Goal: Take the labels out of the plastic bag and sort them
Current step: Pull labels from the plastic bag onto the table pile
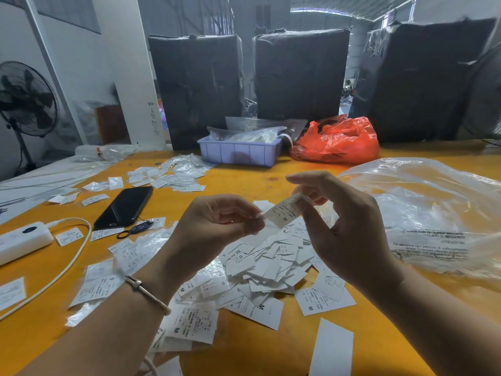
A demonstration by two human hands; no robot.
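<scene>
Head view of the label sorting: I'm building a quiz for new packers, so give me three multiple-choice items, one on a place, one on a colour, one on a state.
1. Where does the phone lie?
A. On the table left of the hands
B. In the tray
C. On the red bag

2. What colour is the tray at the table's far side?
A. Green
B. Pale purple-blue
C. Black

3. What holds the label marked M?
A. Nothing, it lies on the pile
B. Only the left hand
C. Both hands

Answers:
1. A, it lies flat on the yellow table.
2. B, its walls are light lilac.
3. C, the left hand and the right hand pinch it at opposite ends above the label pile.
</scene>
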